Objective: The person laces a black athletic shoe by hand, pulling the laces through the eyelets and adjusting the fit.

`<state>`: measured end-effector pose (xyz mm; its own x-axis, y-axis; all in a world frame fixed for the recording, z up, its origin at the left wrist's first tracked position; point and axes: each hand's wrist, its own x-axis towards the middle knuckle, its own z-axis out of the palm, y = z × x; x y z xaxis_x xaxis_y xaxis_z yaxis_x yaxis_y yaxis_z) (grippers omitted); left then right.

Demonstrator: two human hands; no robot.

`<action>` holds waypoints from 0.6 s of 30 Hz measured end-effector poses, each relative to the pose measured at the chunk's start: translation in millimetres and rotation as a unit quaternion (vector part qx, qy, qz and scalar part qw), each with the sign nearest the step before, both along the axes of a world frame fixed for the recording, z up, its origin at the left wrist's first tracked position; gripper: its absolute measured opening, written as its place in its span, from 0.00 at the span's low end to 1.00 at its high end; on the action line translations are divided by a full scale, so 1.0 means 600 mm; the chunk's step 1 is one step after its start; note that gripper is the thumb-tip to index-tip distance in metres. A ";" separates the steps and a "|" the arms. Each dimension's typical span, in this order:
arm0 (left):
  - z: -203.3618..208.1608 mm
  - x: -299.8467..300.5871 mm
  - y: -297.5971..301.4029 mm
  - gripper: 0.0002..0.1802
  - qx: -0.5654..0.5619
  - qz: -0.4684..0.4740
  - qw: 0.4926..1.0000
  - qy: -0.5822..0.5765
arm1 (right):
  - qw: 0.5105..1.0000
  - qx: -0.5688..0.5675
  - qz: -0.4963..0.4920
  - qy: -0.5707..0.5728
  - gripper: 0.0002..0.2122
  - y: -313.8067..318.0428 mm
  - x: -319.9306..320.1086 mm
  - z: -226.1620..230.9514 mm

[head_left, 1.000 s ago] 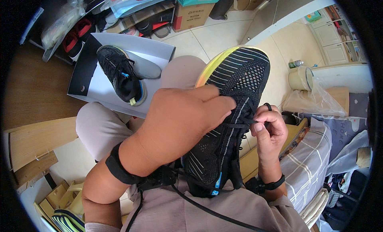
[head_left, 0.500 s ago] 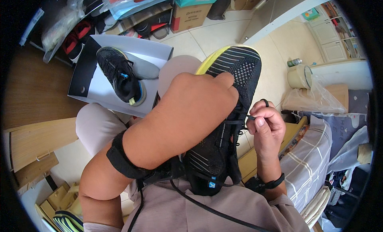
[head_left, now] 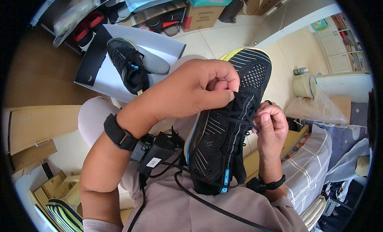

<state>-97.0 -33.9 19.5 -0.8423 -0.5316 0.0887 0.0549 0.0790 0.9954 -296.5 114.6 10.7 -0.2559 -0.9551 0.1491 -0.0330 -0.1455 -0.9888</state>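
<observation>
A black knit sneaker (head_left: 211,148) with a yellow-green sole edge rests against my lap, its toe pointing away from me. My left hand (head_left: 203,86) is over its upper, thumb and fingertips pinched on the black shoelace (head_left: 236,112) at the toe end of the lacing. Beside the shoe's right side my right hand (head_left: 272,124) pinches another stretch of lace between thumb and forefinger. The matching sneaker (head_left: 127,66) lies in an open shoebox (head_left: 89,74) at the far left, beside a grey insole-like piece (head_left: 154,65).
Black cables (head_left: 207,208) run over my lap from a device (head_left: 157,152) strapped at my left wrist. Behind the shoebox stands a rack with red-and-black shoes (head_left: 85,30). To the right are a checked cloth (head_left: 309,168) and a cream bin (head_left: 304,86).
My left hand has lifted and turned from lying over the toe, and now its thumb and fingers show pinching the lace. My right hand stays beside the shoe. The view has shifted slightly.
</observation>
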 end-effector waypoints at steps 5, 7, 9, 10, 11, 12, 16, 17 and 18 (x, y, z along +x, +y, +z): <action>0.003 0.009 0.007 0.08 0.119 0.055 0.991 0.033 | 1.000 0.012 -0.004 0.010 0.05 0.003 -0.005 -0.003; 0.001 0.023 0.006 0.09 0.118 0.078 0.990 0.006 | 1.000 0.027 -0.012 0.002 0.05 0.006 -0.007 -0.005; -0.004 0.041 0.009 0.09 0.139 0.098 0.985 -0.014 | 0.999 -0.011 -0.021 0.038 0.06 0.007 -0.009 -0.007; -0.013 0.047 0.013 0.09 0.139 0.098 0.985 -0.013 | 0.999 -0.011 -0.021 0.039 0.06 0.007 -0.011 -0.007; -0.023 0.053 0.018 0.08 0.042 0.088 0.995 0.004 | 0.993 -0.047 -0.027 0.107 0.07 0.007 -0.011 -0.006; -0.028 0.057 0.025 0.08 -0.056 0.077 0.995 0.021 | 0.981 -0.084 -0.033 0.174 0.10 0.006 -0.011 -0.003; -0.027 0.051 0.037 0.05 -0.135 0.101 0.986 0.014 | 0.935 -0.097 -0.013 0.342 0.13 0.004 0.005 0.028; -0.027 0.049 0.037 0.05 -0.136 0.102 0.985 0.014 | 0.922 -0.087 -0.012 0.376 0.14 0.003 0.013 0.033; -0.027 0.048 0.038 0.05 -0.070 0.102 0.992 0.014 | 0.922 -0.087 -0.012 0.377 0.14 0.002 0.014 0.033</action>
<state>-68.2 -11.1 3.3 -0.7148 -0.6713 0.1958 0.0519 0.2284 0.9722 -287.9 115.9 30.7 -0.0371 -0.8954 0.4438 -0.7066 -0.2905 -0.6452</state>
